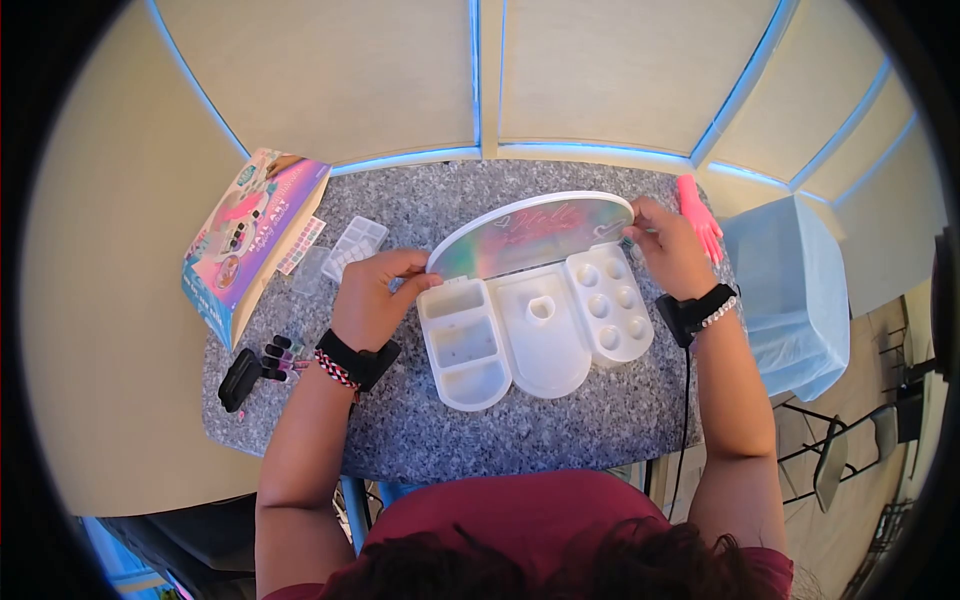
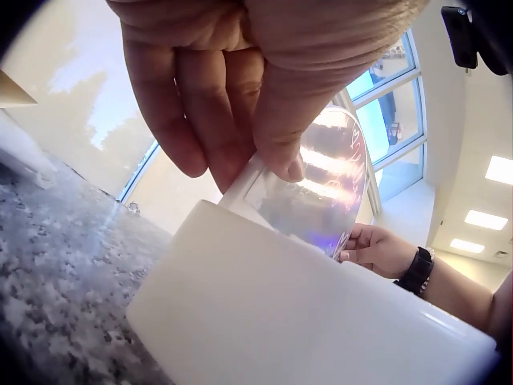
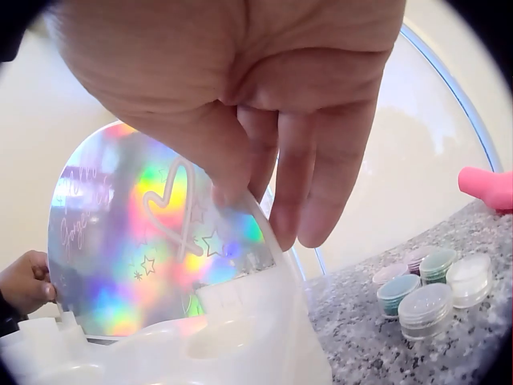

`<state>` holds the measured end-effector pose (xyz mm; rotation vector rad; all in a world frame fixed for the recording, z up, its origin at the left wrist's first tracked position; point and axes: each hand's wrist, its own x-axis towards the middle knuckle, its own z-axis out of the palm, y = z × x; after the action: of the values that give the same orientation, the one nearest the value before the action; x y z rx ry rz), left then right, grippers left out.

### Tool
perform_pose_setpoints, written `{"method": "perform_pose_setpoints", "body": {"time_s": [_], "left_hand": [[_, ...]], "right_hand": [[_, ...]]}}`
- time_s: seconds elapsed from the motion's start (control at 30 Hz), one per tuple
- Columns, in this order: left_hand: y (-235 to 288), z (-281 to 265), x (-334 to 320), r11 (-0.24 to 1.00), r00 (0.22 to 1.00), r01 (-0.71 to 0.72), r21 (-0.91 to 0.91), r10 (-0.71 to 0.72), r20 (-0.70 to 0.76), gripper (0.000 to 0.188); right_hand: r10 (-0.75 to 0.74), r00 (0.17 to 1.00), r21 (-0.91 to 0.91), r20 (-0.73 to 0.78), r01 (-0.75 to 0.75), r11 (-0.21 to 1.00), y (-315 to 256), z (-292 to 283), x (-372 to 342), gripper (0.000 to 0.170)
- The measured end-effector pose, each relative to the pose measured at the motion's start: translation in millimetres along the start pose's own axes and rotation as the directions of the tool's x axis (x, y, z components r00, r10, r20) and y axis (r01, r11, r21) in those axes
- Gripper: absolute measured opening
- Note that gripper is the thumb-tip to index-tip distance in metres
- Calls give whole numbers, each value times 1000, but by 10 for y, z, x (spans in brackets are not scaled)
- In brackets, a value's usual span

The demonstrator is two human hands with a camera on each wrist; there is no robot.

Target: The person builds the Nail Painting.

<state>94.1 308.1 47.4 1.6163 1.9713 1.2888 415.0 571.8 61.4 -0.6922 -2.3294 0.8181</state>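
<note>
A half-round holographic panel (image 1: 520, 240) with a white rim, a heart, stars and lettering stands tilted up along the back of a white plastic tray (image 1: 550, 368). The tray has three sections: rectangular wells on the left, a rounded middle with a small raised ring, and round wells on the right. My left hand (image 1: 378, 293) pinches the panel's left end between thumb and fingers, close over the tray's corner. At the opposite end, my right hand (image 1: 672, 252) grips the rim, its thumb (image 3: 228, 188) on the shiny face and its fingers behind.
Small lidded jars (image 3: 425, 309) sit beside the tray's right side. A pink model hand (image 1: 700, 218) lies at the back right. To the left are a nail art box (image 1: 250, 235), a clear compartment case (image 1: 357, 243), nail polish bottles (image 1: 278, 355) and a black case (image 1: 238, 380).
</note>
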Motion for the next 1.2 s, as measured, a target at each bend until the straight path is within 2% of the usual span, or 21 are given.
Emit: {"method": "perform_pose_setpoints", "body": {"time_s": [0.03, 0.1, 0.43, 0.5, 0.6, 0.73, 0.83, 0.9, 0.97, 1.03, 1.07, 1.1, 1.17, 1.2], "left_hand": [[-4, 2, -1, 1000, 1000, 4, -2, -4, 3, 22], [-16, 10, 9, 999, 1000, -30, 38, 29, 10, 22], [4, -30, -30, 1000, 999, -27, 8, 27, -38, 21], [-9, -40, -41, 1000, 1000, 26, 2, -26, 12, 20], [45, -46, -89, 994, 996, 69, 79, -74, 58, 18], [-33, -27, -104, 994, 991, 84, 63, -90, 99, 16], [-80, 15, -117, 995, 986, 98, 9, -98, 136, 14], [-73, 43, -125, 992, 987, 126, -5, -125, 104, 18], [-35, 56, -123, 994, 988, 105, -9, -103, 116, 17], [-4, 41, -120, 992, 986, 124, 32, -126, 105, 16], [-32, 48, -118, 993, 988, 118, 17, -119, 96, 15], [-46, 45, -119, 995, 989, 100, 10, -100, 108, 15], [-68, 39, -156, 987, 984, 158, 25, -160, 80, 14], [-68, 17, -180, 984, 980, 178, 27, -180, 80, 17]], "right_hand": [[5, 1000, 1, 3, -5, 1000, 6, -5, -4, 11], [8, 1000, -110, 28, -5, 994, 12, -24, -5, 13], [-28, 999, -64, 25, 29, 998, -73, -2, -25, 14], [-2, 998, -128, 67, 10, 992, -62, 25, -46, 16], [-11, 998, -116, 65, 19, 993, 39, 76, -89, 18], [-9, 999, -66, 39, 12, 998, -40, 83, -129, 18], [25, 996, -174, 90, -9, 985, -91, 47, -148, 15], [2, 996, -218, 90, 18, 976, -139, 39, -145, 12], [35, 994, -291, 105, -3, 957, -94, -21, -139, 15], [55, 980, -174, 192, -21, 985, -39, -86, -117, 25], [7, 988, -108, 152, 9, 994, 14, -118, -113, 33], [17, 991, -121, 135, -1, 993, 72, -177, -107, 33], [158, 987, 33, 29, -159, 987, 103, -297, -66, 35], [185, 982, -66, 31, -183, 981, 78, -356, -66, 30]]}}
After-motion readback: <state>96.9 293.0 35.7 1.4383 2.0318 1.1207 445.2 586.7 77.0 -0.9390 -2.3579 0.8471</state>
